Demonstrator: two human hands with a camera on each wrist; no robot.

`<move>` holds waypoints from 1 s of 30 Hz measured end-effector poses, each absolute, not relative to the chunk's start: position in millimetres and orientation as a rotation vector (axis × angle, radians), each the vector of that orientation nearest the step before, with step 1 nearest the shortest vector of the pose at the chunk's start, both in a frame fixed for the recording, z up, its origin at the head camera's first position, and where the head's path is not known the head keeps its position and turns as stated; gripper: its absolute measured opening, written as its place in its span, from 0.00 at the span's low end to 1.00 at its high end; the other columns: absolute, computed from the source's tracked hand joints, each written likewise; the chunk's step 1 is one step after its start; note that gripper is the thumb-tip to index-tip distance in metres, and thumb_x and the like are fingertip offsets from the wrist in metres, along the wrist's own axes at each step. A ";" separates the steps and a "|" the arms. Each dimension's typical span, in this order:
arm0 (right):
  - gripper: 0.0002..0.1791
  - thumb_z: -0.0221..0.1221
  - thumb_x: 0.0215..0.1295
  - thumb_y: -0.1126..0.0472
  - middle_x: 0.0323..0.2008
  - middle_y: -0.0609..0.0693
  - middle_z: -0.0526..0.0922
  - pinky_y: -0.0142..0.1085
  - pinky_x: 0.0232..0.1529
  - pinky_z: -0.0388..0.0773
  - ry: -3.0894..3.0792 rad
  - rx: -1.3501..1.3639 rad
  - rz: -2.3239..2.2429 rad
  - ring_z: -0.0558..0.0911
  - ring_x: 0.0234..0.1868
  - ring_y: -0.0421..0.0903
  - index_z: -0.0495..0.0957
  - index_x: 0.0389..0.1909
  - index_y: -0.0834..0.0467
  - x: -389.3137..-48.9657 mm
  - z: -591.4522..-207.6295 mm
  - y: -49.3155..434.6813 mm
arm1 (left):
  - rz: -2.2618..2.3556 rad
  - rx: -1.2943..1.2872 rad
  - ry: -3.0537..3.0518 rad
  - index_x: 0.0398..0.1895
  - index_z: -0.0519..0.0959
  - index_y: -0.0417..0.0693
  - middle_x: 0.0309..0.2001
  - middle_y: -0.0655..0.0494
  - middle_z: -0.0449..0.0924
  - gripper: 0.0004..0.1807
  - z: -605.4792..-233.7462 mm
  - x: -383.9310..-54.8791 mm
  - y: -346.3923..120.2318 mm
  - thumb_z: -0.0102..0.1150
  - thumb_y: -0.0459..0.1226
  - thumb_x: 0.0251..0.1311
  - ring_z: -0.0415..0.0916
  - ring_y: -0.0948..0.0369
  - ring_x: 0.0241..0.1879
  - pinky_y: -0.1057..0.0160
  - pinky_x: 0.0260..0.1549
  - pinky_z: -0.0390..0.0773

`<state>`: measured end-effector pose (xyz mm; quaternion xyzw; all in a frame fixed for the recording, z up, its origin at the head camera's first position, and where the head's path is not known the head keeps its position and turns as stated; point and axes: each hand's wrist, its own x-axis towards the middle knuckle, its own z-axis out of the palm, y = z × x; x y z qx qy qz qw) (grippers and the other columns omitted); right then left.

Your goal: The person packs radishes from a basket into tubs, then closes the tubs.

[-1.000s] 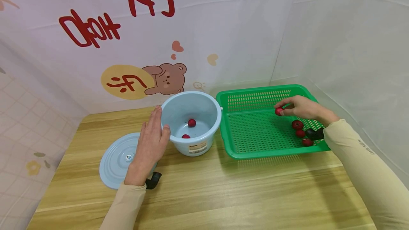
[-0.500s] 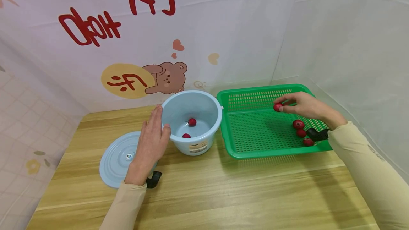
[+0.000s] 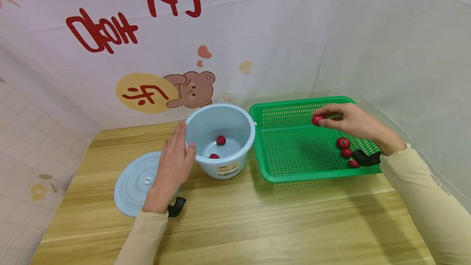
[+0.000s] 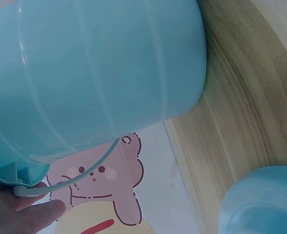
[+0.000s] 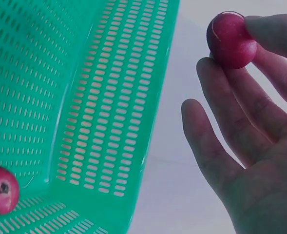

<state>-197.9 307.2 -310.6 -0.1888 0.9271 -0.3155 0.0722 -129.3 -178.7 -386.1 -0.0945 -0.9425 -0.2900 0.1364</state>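
While the left hand (image 3: 172,162) rests at the left side of the bucket (image 3: 209,170), fingers straight and thumb spread by the rim, the right hand (image 3: 349,124) pinches a radish (image 3: 317,120) between thumb and fingertips above the basket (image 3: 287,150). What counts most in space is the sideways gap: the bucket's mouth lies well to the left of that pinch, past the basket's left rim, so the left hand is the nearer one to it, though only the right carries anything. Nearly round, the held radish has no clear long axis, and it sits at the fingertips on the side facing the bucket. From the head, two radishes (image 3: 220,140) show inside the bucket and three more (image 3: 343,142) towards the basket's right end, the nearest partly covered by a black mount (image 3: 364,158). The right wrist view adds that the little finger stands apart from the held radish, which touches no part of the basket. Only the left wrist view shows the handle (image 4: 46,188) looping past the printed bear (image 4: 124,175); the bucket's contents cannot be seen there.
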 end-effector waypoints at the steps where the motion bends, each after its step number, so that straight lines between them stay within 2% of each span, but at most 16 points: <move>1: 0.17 0.61 0.75 0.53 0.54 0.46 0.86 0.24 0.49 0.75 2.786 -0.568 -0.958 0.86 0.53 0.46 0.83 0.61 0.51 -195.7 -309.1 305.4 | -0.839 -0.273 -2.728 0.82 0.52 0.36 0.82 0.45 0.50 0.36 -386.2 -129.4 -178.7 0.38 0.45 0.76 0.48 0.46 0.81 0.31 0.73 0.46; 8: 0.15 0.61 0.75 0.55 0.52 0.44 0.87 0.23 0.50 0.75 2.769 -0.589 -1.093 0.86 0.50 0.38 0.83 0.60 0.48 -181.6 -304.3 292.6 | -0.839 -0.266 -2.730 0.82 0.52 0.37 0.82 0.45 0.50 0.36 -386.2 -129.0 -178.5 0.38 0.45 0.76 0.48 0.46 0.80 0.31 0.73 0.47; 15: 0.15 0.61 0.76 0.55 0.51 0.42 0.87 0.24 0.48 0.74 2.790 -0.660 -1.191 0.85 0.51 0.37 0.83 0.60 0.44 -168.1 -298.3 274.6 | -0.839 -0.269 -2.725 0.82 0.53 0.36 0.82 0.44 0.50 0.36 -386.1 -128.2 -178.1 0.39 0.45 0.76 0.49 0.45 0.80 0.31 0.73 0.47; 19: 0.16 0.60 0.76 0.56 0.52 0.41 0.87 0.24 0.51 0.74 2.794 -0.720 -1.245 0.84 0.53 0.36 0.82 0.61 0.44 -162.9 -298.8 261.4 | -0.840 -0.273 -2.722 0.82 0.53 0.36 0.82 0.44 0.51 0.36 -385.9 -128.1 -178.0 0.39 0.44 0.76 0.49 0.45 0.80 0.31 0.73 0.47; 30: 0.17 0.63 0.73 0.61 0.55 0.45 0.84 0.26 0.54 0.78 2.749 -0.819 -1.479 0.83 0.55 0.38 0.83 0.61 0.51 -148.1 -300.7 216.0 | -0.846 -0.273 -2.722 0.82 0.52 0.36 0.82 0.44 0.51 0.36 -385.4 -126.9 -177.5 0.38 0.44 0.76 0.49 0.46 0.80 0.31 0.73 0.47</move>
